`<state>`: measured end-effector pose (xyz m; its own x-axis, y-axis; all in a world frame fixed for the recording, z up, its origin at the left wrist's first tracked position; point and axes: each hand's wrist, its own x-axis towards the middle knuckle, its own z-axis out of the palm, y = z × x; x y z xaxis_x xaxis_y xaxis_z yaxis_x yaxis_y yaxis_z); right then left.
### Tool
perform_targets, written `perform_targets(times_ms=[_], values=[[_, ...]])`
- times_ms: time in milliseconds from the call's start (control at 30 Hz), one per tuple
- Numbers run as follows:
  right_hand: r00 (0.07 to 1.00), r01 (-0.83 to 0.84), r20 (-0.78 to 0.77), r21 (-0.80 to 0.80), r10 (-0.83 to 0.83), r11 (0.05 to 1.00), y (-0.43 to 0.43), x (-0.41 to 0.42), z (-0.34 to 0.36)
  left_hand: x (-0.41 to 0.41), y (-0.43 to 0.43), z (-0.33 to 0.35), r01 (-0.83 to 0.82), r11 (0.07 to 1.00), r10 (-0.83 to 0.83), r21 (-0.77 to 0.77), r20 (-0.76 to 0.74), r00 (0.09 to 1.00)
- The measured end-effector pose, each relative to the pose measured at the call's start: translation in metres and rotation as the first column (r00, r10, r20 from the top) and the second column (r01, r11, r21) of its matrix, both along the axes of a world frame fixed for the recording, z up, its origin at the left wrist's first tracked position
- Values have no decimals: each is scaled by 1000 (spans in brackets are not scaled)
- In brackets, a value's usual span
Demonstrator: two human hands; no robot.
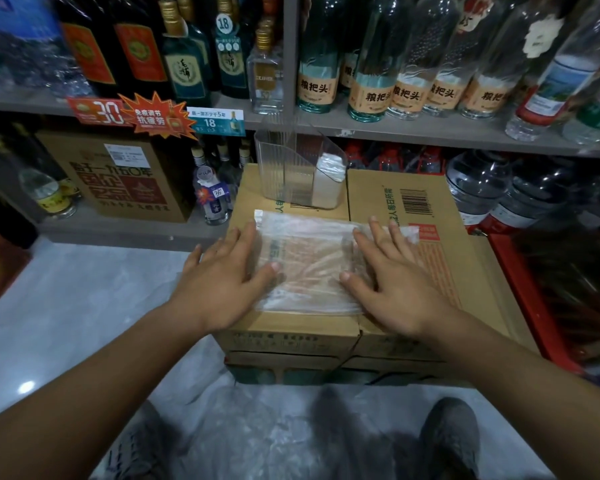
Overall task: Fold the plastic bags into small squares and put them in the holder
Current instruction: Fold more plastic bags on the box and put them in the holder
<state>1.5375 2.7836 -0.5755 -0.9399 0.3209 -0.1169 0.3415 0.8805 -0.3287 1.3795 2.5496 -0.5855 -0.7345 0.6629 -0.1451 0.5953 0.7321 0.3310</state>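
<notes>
Plastic bag [309, 261]: lay flat on top of the cardboard box [413, 188], partly folded into a broad rectangle, its long axis running left to right and its far edge dipping slightly towards the right.
Left hand [219, 282]: palm down, fingers straight and spread, pressed on the bag's left edge.
Right hand [392, 282]: palm down, fingers straight and apart, pressed on the bag's right part, a strip of bag showing past the fingertips.
Holder [291, 168]: clear, upright, just behind the bag on the same box, with white folded bags [329, 181] in its right compartment.
Shelf [430, 129]: behind, lined with bottles [371, 88].
</notes>
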Motion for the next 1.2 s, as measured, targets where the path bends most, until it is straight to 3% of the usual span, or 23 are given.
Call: perform_targets(times_ms=[133,300,467,600,833,1000,1100,1200], values=[[988,-24,-147,129,43,991,-5,5,11,4,2,7,85,988,-55,132,-210,976],[991,-102,-73,158,115,982,-17,10,7,9,8,1,322,942,-290,93,-257,922],[1000,-21,7,1,21,1000,-29,-17,8,-2,27,-2,242,970,-238,-2,-178,955],[992,-24,125,68,15,997,-22,-43,-1,-9,42,-8,173,974,-189,-148,-103,977],[986,-12,168,103,-5,995,15,-29,-13,-12,35,-18,147,972,-174,-183,-141,975],[989,74,122,75,-83,994,26,-24,-7,-13,29,-18,176,984,-179,-36,-98,979],[994,84,-75,88,-77,993,15,-26,8,-11,21,-12,138,961,-139,240,-12,990],[965,-48,-253,67,63,997,-11,-24,18,-9,10,-4,72,898,-120,434,83,989]])
